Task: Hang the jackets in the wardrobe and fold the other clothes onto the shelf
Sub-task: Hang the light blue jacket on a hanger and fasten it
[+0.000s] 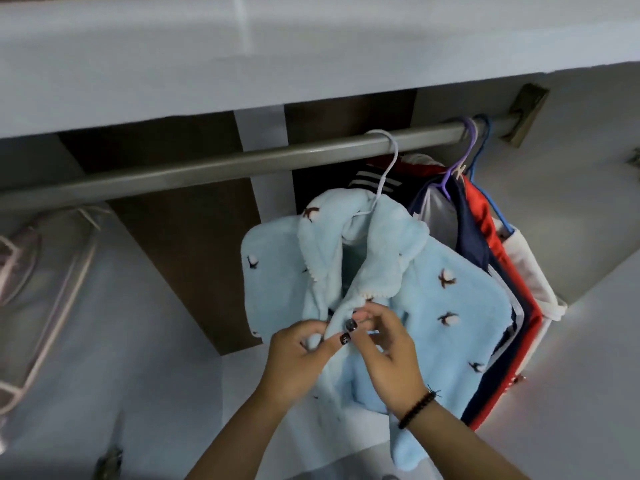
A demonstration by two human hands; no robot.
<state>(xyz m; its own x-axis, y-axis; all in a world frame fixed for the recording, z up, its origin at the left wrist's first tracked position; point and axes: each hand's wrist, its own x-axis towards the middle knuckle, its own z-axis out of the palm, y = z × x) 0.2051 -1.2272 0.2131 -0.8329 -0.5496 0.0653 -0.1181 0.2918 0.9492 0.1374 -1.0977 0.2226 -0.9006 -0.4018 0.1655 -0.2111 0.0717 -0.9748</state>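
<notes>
A fluffy light-blue jacket (433,296) with small dark embroidered motifs hangs on a white hanger (388,168) from the grey wardrobe rail (207,168). At its front placket, below the collar, both my hands meet. My left hand (298,362) pinches the left edge of the fabric. My right hand (384,344) pinches the opposite edge at a button, a dark bead bracelet on its wrist. To the right hang several other garments (485,244) in navy, red and white on purple and blue hangers.
A white shelf board (242,46) runs across above the rail. Brown back panels and a white upright stand behind it. Empty pale pink hangers (41,271) hang blurred at the left. The white wardrobe side wall closes off the right.
</notes>
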